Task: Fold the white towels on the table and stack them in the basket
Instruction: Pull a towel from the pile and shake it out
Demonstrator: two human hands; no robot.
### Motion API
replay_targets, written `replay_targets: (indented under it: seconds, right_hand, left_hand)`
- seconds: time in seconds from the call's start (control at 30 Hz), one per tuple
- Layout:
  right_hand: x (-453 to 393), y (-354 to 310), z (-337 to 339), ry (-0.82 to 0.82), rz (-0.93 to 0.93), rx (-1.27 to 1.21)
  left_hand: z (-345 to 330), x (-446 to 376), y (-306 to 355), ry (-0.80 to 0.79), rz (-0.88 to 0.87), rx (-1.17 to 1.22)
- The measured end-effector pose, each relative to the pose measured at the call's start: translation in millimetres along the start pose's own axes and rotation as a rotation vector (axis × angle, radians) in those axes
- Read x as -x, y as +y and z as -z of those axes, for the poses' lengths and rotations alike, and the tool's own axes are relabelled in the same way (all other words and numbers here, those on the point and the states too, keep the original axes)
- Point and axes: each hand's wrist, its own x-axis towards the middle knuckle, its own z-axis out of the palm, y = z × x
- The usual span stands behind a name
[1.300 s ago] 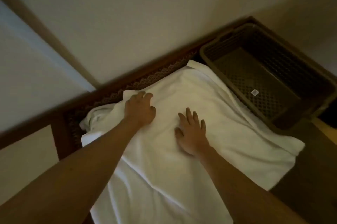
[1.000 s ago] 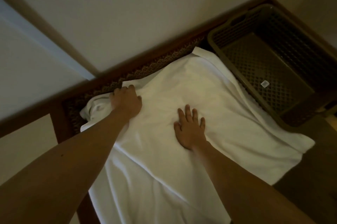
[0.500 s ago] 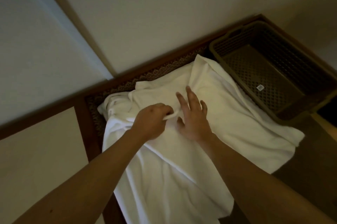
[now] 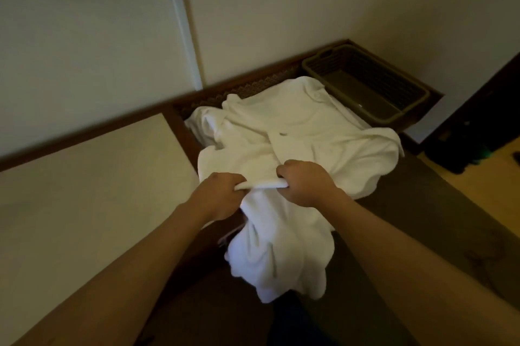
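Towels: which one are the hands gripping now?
The front towel, bunched edge held by left hand and right hand, hanging off the table; the others lie behind.

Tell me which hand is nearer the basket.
Right. The right hand grips the towel on the side toward the basket; the left hand grips it farther away.

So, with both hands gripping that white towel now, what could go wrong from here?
1. Part of the towel hangs off the table's near edge; it may slide to the floor.
2. The left hand and right hand grip a bunched edge close together, so the fold may come out uneven.
3. Lifting may drag the towels underneath.
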Motion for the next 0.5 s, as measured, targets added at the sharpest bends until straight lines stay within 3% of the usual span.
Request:
replay_targets:
  seconds: [0.13,0.23,0.37,0.5]
  right_hand:
    - [54.6,-81.0,3.1,-0.357,0.062,-0.149]
    - [78.1,-135.4,3.7,-0.49,0.107,-0.242]
    - [93.7,-186.1,2.1,-0.622,0.132,-0.352]
    - [98.0,-217.3,-7.4,-0.735,0.216,-0.288]
  left_hand:
    - [-1.2,103.9,-23.7,-0.102,0.094,0.121]
    - [6.2,170.4,-49.1,-0.099,0.191,0.238]
    - [22.3,245.2,-80.4,0.144,0.346,0.432]
    - [30.1,304.2,-108.1,0.368,0.522,0.496]
